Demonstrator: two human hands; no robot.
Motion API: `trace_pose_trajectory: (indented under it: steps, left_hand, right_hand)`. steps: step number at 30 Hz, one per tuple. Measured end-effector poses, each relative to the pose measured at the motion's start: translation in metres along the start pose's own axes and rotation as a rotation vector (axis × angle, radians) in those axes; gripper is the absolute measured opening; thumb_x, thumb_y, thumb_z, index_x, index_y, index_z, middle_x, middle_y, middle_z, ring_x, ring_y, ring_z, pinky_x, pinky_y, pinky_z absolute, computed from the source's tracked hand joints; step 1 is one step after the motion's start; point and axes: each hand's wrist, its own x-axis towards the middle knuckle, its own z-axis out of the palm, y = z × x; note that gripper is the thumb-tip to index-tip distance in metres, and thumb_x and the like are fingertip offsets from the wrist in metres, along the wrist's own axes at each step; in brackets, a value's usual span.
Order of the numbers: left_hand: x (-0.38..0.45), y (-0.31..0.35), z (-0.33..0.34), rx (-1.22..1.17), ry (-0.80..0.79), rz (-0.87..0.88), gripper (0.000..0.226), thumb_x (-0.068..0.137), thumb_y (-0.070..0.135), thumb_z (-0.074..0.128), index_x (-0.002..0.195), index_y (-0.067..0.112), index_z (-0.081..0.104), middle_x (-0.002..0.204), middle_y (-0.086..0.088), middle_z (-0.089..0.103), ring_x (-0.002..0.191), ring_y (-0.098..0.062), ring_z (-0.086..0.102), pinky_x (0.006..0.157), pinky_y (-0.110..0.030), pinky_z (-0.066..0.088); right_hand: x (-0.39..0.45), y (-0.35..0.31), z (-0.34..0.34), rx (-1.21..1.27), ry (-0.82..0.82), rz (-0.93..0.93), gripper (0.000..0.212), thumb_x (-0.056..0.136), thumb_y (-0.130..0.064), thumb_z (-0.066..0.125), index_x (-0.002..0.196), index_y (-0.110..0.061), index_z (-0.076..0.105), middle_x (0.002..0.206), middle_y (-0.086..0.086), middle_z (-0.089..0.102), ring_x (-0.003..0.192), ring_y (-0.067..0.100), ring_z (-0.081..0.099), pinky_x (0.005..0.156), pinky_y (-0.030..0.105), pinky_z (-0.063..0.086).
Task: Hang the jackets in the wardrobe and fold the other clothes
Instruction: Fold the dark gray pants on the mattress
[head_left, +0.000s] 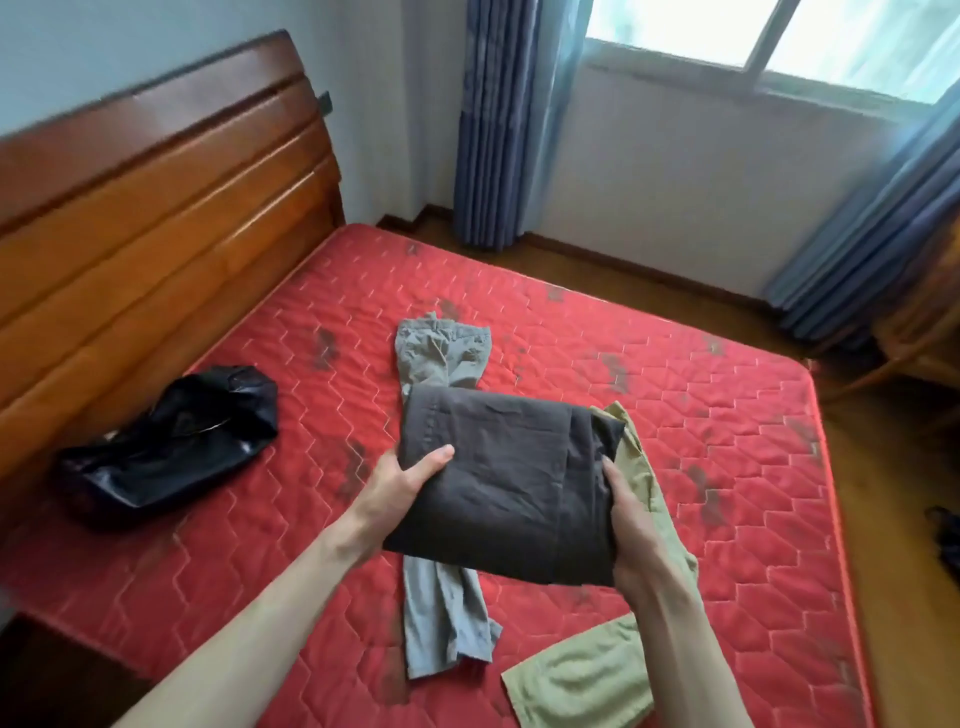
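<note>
A folded dark grey garment (504, 473) is held above the red mattress (727, 467) between both hands. My left hand (400, 478) grips its left edge with the thumb on top. My right hand (631, 514) grips its right edge. Under it lie grey trousers (441, 353), spread lengthwise on the bed, their legs reaching toward me. Light khaki-green trousers (582, 675) lie to the right, partly hidden by the folded garment and my right arm. A crumpled black jacket (171, 447) sits on the left of the mattress by the headboard.
A wooden headboard (156, 208) runs along the left. Blue curtains (493, 124) and a window (779, 36) are behind the bed. A wooden chair (914, 322) stands at the right, with wooden floor around the mattress. A dark object (948, 540) lies on the floor at right.
</note>
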Motion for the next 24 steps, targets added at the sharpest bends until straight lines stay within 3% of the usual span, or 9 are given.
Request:
trace_pose_trajectory:
  steps: [3,5,7,9,12,16,19,24]
  left_hand:
    - [-0.019,0.013,-0.027,-0.034,0.126,0.025,0.069,0.075,0.068,0.077,0.117,0.012,0.074,0.113,0.0,0.078,0.111,-0.017,0.072,0.107,-0.043,0.051]
    - [-0.03,0.024,-0.049,-0.052,0.196,0.047,0.07,0.076,0.07,0.075,0.116,0.012,0.075,0.113,-0.001,0.079,0.112,-0.018,0.072,0.108,-0.043,0.05]
    - [-0.047,0.037,-0.073,-0.076,0.236,0.092,0.051,0.086,0.056,0.072,0.113,0.012,0.077,0.112,-0.001,0.079,0.111,-0.019,0.073,0.107,-0.044,0.051]
    - [-0.07,0.045,-0.098,-0.118,0.262,0.121,0.033,0.098,0.039,0.067,0.115,0.013,0.077,0.114,-0.003,0.078,0.112,-0.02,0.073,0.108,-0.047,0.051]
    - [-0.102,0.049,-0.142,-0.198,0.303,0.132,0.028,0.104,0.029,0.061,0.121,0.011,0.074,0.117,-0.006,0.077,0.113,-0.022,0.072,0.109,-0.048,0.051]
    - [-0.145,0.043,-0.206,-0.271,0.414,0.141,0.026,0.103,0.026,0.062,0.122,0.013,0.073,0.118,-0.006,0.077,0.113,-0.023,0.072,0.109,-0.049,0.05]
    - [-0.177,0.038,-0.249,-0.278,0.493,0.16,0.026,0.102,0.027,0.063,0.124,0.015,0.072,0.118,-0.003,0.077,0.113,-0.021,0.072,0.108,-0.047,0.051]
    - [-0.225,0.029,-0.318,-0.292,0.568,0.181,0.032,0.102,0.033,0.063,0.13,0.02,0.069,0.122,0.0,0.076,0.115,-0.018,0.071,0.107,-0.044,0.052]
  right_hand:
    - [-0.025,-0.014,0.031,-0.041,-0.066,-0.067,0.036,0.11,-0.037,0.044,0.104,-0.014,0.071,0.083,0.002,0.08,0.066,0.012,0.075,0.07,0.034,0.058]
    - [-0.037,-0.018,0.057,-0.13,-0.117,-0.109,0.035,0.11,-0.038,0.045,0.099,-0.016,0.07,0.1,0.009,0.08,0.069,0.015,0.075,0.066,0.034,0.059]
    - [-0.05,-0.017,0.086,-0.138,-0.185,-0.117,0.035,0.107,-0.043,0.051,0.104,-0.016,0.073,0.102,0.011,0.08,0.074,0.018,0.077,0.068,0.034,0.061]
    - [-0.06,-0.01,0.112,-0.157,-0.283,-0.165,0.029,0.103,-0.038,0.059,0.121,-0.018,0.07,0.107,0.008,0.079,0.087,0.019,0.077,0.073,0.033,0.062]
    - [-0.083,0.003,0.15,-0.27,-0.442,-0.295,0.036,0.096,-0.024,0.071,0.13,-0.023,0.062,0.117,0.005,0.077,0.1,0.021,0.076,0.072,0.03,0.061]
    - [-0.108,0.037,0.202,-0.492,-0.561,-0.426,0.048,0.092,-0.032,0.076,0.133,-0.04,0.053,0.119,-0.023,0.072,0.11,0.0,0.069,0.087,0.019,0.056]
    - [-0.123,0.066,0.242,-0.539,-0.608,-0.431,0.065,0.086,-0.048,0.082,0.142,-0.04,0.05,0.132,-0.017,0.067,0.119,0.003,0.066,0.105,0.033,0.052]
    - [-0.156,0.108,0.308,-0.515,-0.703,-0.397,0.036,0.094,-0.02,0.074,0.118,-0.04,0.058,0.102,-0.025,0.076,0.097,-0.004,0.072,0.073,0.011,0.054]
